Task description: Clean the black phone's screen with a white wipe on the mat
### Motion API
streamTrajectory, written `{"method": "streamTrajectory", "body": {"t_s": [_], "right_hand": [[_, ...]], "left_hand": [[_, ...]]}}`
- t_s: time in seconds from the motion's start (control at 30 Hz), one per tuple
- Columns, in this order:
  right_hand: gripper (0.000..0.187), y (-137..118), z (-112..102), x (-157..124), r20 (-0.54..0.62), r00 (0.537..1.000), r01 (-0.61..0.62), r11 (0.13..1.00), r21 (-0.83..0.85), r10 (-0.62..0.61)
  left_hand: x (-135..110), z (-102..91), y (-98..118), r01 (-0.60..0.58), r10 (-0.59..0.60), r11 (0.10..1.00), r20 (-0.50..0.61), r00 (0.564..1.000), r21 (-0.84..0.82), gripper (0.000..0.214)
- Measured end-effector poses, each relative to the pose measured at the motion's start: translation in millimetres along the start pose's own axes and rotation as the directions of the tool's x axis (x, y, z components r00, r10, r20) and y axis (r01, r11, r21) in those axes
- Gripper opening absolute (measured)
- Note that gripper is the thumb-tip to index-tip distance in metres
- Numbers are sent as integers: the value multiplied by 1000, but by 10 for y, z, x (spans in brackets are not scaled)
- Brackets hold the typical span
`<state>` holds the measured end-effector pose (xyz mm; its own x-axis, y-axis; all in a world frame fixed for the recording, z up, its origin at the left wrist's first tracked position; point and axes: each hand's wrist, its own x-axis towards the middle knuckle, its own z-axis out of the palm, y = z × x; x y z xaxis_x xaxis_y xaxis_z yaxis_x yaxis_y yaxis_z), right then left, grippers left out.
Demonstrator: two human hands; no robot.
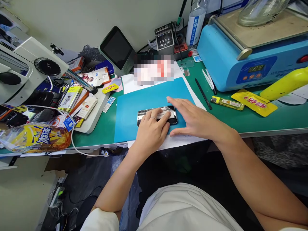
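Observation:
A smartphone [173,120] with a dark, glossy screen lies sideways on a blue mat [130,107]. My left hand [152,130], with a ring on one finger, is over the phone, its fingers bent onto a small white tissue or wipe [166,113] against the screen. The fingers cover much of the phone and part of the white piece. At the phone's right end is my right hand [192,118], thumb and fingers apart, holding nothing. Whether its fingertips touch the phone's edge, I cannot tell.
A blue heating machine [216,61] stands at the right, a yellow bottle [286,84] before it. Black tweezers [203,93] lie nearer the mat. At left are a microscope [29,70], a drink bottle [38,138] and a white cable [74,148] over the edge.

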<state>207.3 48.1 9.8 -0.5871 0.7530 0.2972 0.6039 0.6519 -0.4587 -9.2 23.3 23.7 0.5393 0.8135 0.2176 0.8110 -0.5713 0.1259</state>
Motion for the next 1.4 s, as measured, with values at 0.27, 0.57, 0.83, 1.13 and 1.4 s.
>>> {"method": "streamTrajectory", "body": {"t_s": [0.27,0.57,0.83,1.13,1.4], "right_hand": [[110,-8,0,7,5,1000,-12,1000,10,12],[109,15,11,2,-6,999,-35,999,15,35],[110,18,-17,23,25,996,-84,996,-21,85],[97,20,-68,81,126,979,-144,983,-115,158],[69,-339,-82,575,220,973,-40,990,-136,69]], "left_hand": [[17,0,18,3,-3,1000,21,1000,-5,39],[0,34,-89,-10,10,1000,-7,1000,-17,40],[-321,-116,-667,216,-247,954,-132,960,-210,27],[-490,-109,-1040,292,-367,923,-343,865,-250,21],[-512,-91,-1045,130,-152,980,-141,978,-152,52]]}}
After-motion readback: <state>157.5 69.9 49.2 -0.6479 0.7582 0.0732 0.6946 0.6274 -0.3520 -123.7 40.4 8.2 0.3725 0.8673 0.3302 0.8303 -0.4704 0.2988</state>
